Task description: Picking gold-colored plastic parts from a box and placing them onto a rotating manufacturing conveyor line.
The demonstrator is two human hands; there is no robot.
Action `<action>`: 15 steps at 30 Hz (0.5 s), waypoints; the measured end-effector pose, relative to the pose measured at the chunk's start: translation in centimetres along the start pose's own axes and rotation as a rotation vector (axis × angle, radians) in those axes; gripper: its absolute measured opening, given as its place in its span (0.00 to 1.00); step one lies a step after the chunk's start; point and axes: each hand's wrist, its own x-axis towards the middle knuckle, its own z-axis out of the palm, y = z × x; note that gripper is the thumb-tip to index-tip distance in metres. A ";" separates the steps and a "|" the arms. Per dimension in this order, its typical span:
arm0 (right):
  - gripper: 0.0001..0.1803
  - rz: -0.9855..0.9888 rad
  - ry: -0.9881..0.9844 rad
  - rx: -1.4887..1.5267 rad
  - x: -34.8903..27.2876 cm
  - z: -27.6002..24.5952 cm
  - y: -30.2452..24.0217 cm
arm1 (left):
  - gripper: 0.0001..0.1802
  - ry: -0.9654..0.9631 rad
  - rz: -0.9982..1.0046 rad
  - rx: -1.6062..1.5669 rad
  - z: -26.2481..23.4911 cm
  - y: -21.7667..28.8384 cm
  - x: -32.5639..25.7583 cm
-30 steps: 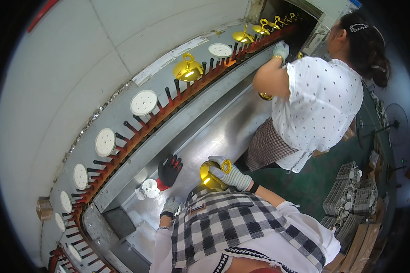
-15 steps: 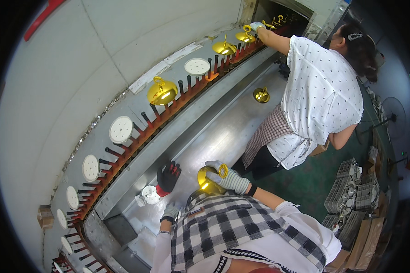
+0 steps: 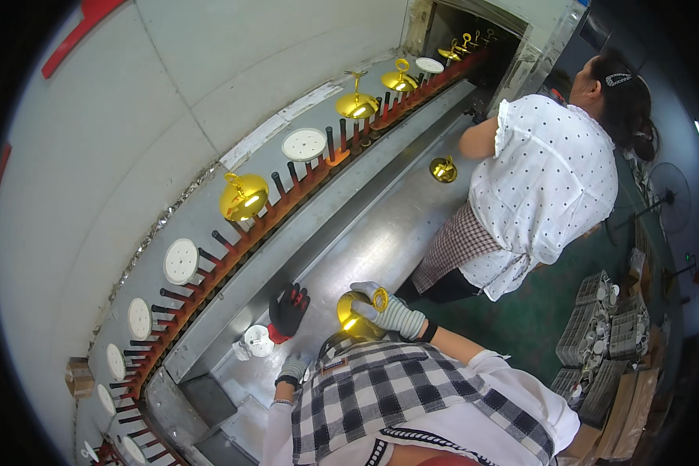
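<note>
My right hand [image 3: 392, 313], in a striped glove, is clenched around a gold dome [image 3: 355, 314] with a ring on top, holding it just above the steel bench [image 3: 380, 233] close to my chest. My left hand [image 3: 289, 309], in a dark glove with red fingertips, rests with its grip released, fingers spread flat on the bench edge, just beside a small white cup [image 3: 257, 340]; I cannot tell what the cup holds.

Along the curved rack of dark pegs [image 3: 287, 194] I count three gold domes nearby, the closest one [image 3: 243, 198] sitting between white perforated discs [image 3: 181, 261], and more gold pieces run into the dark opening, too small to count. One more gold dome [image 3: 443, 168] sits alone on the bench, near a co-worker in a dotted white top [image 3: 551, 179].

At the lower right, stacked crates [image 3: 598, 334] hold small pale parts I cannot make out.
</note>
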 end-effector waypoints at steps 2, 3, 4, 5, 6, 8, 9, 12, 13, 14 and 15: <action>0.34 0.031 -0.001 0.027 0.2 -0.3 -0.5 | 0.45 0.012 -0.022 0.019 0.1 0.1 0.2; 0.34 0.028 -0.004 0.029 0.2 -0.3 -0.7 | 0.45 0.015 -0.025 0.017 0.1 0.0 0.2; 0.34 0.046 -0.006 0.039 0.2 -0.4 -0.9 | 0.45 0.012 -0.027 0.006 0.0 -0.2 0.3; 0.34 0.065 -0.009 0.049 0.3 -0.4 -1.1 | 0.45 0.010 -0.029 -0.006 0.0 -0.5 0.3; 0.34 0.069 -0.003 0.043 0.2 -0.4 -0.7 | 0.45 0.004 -0.022 -0.003 0.0 0.2 0.4; 0.34 0.059 0.016 0.022 0.0 -0.3 0.3 | 0.45 0.034 -0.037 0.083 -0.4 1.8 0.3; 0.34 0.056 0.013 0.023 0.1 -0.2 0.2 | 0.45 0.037 -0.040 0.081 -0.3 1.4 0.2; 0.34 0.052 0.011 0.038 0.2 0.0 -0.3 | 0.45 0.068 -0.005 0.044 -0.2 0.3 -0.2; 0.34 0.051 0.008 0.036 0.1 0.1 -0.3 | 0.45 0.074 -0.003 0.057 -0.2 0.1 -0.3; 0.34 0.052 0.007 0.031 0.1 0.2 -0.2 | 0.45 0.079 0.003 0.071 -0.1 0.0 -0.3; 0.34 0.055 0.008 0.027 0.0 0.4 0.0 | 0.45 0.076 0.006 0.070 -0.1 0.5 -0.5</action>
